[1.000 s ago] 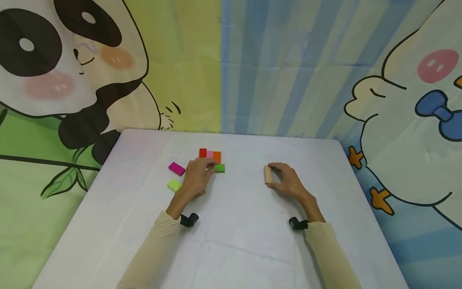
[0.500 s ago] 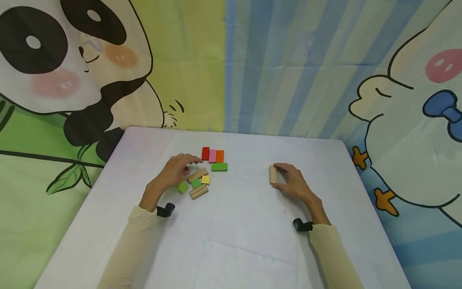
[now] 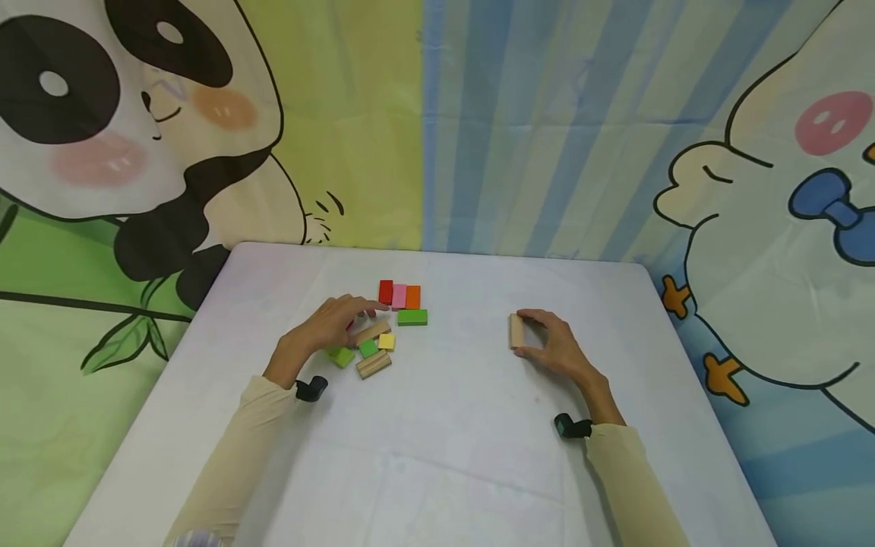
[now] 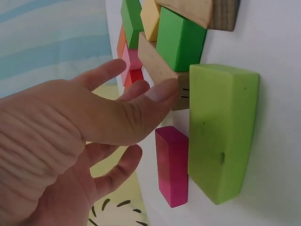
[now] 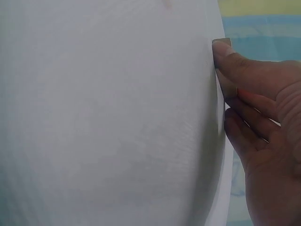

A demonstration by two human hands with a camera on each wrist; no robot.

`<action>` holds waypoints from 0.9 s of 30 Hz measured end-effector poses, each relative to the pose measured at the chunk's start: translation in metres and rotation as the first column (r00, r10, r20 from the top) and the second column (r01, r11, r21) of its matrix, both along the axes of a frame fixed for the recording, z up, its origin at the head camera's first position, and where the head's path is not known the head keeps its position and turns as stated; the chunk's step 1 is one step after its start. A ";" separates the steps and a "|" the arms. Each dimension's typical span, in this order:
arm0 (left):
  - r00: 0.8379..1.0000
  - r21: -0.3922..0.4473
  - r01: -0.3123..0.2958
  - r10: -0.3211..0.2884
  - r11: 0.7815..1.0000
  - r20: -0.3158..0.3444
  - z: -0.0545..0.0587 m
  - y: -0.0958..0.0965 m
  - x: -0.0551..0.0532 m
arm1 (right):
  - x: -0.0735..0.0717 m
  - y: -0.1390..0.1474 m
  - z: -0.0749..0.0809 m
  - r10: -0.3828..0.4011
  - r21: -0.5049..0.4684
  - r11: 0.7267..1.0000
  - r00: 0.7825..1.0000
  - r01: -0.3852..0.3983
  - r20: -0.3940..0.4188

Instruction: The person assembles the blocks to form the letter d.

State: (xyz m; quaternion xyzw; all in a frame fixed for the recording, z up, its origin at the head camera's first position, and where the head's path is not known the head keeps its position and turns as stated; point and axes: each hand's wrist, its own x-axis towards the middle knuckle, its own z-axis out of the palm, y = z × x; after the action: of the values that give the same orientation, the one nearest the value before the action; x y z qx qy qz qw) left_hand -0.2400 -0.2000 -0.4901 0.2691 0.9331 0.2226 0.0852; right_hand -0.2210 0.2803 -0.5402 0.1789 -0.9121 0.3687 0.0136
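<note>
Right of the green block (image 3: 412,317), a likely light wooden block (image 3: 516,331) is aptly pinched endwise by the right hand (image 3: 555,348); the left hand's (image 3: 325,325) fingers are parted.

In the head view, centre-left, the left hand (image 3: 333,323) hides most of a magenta block (image 4: 172,168); a striped thing (image 3: 197,540), lower left, is cropped beyond telling. Far right in the right wrist view, the right hand (image 5: 268,127) — itself cropped — partly covers a wooden block (image 5: 227,87).

Your blocks (image 3: 412,317): red, pink, orange, green, lime, yellow, magenta, tan. Your sleeves (image 3: 632,479): beige. Your backdrop (image 3: 540,129): part blue-striped.
</note>
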 end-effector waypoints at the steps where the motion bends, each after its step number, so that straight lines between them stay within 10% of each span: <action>1: 1.000 -0.004 0.006 -0.006 1.000 0.010 0.000 0.001 -0.001 | 0.000 0.000 0.000 0.002 0.000 1.000 1.000 -0.002 0.001; 27: 0.997 -0.037 0.019 -0.016 0.999 0.073 -0.003 0.002 -0.006 | 0.000 0.003 0.006 -0.076 -0.054 0.996 0.993 0.071 -0.093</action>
State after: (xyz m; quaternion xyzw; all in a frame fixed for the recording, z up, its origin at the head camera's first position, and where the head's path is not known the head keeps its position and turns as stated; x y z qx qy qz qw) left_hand -0.2458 -0.1984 -0.4928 0.2674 0.9310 0.2141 0.1261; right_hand -0.2208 0.2832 -0.5347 0.1619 -0.9068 0.3820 0.0750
